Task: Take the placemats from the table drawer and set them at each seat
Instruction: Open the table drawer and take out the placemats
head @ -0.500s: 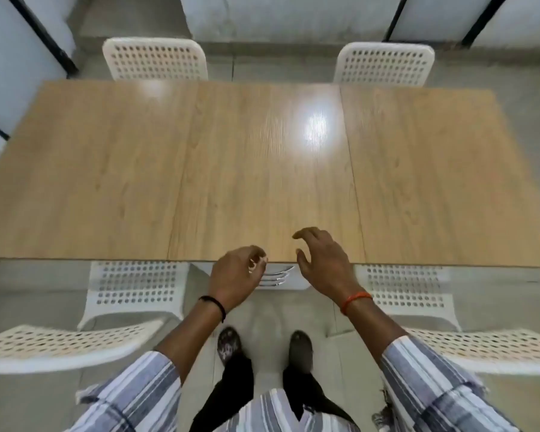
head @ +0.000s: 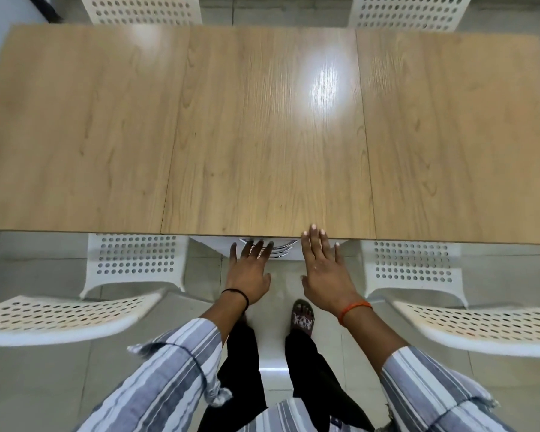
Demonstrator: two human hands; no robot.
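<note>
A long wooden table (head: pixel 262 135) fills the upper half of the view. Under its near edge, at the middle, sits a white drawer front (head: pixel 212 243) with chrome handle bars (head: pixel 282 247). My left hand (head: pixel 250 272) reaches toward the handle with straight, spread fingers, their tips at the bars. My right hand (head: pixel 321 269) lies flat beside it, fingers straight, with the fingertips over the table's near edge. Neither hand holds anything. No placemats are in view.
Two white perforated chairs stand on my side, one left (head: pixel 106 275) and one right (head: pixel 434 282). Two more chairs, far left (head: pixel 141 9) and far right (head: pixel 409 10), stand across the table. My feet (head: pixel 303 318) are on the tiled floor between the near chairs.
My left hand has gone from curled at the handle to straight, spread fingers. My right hand has flattened and sunk to the table edge. The camera has moved closer to the table.
</note>
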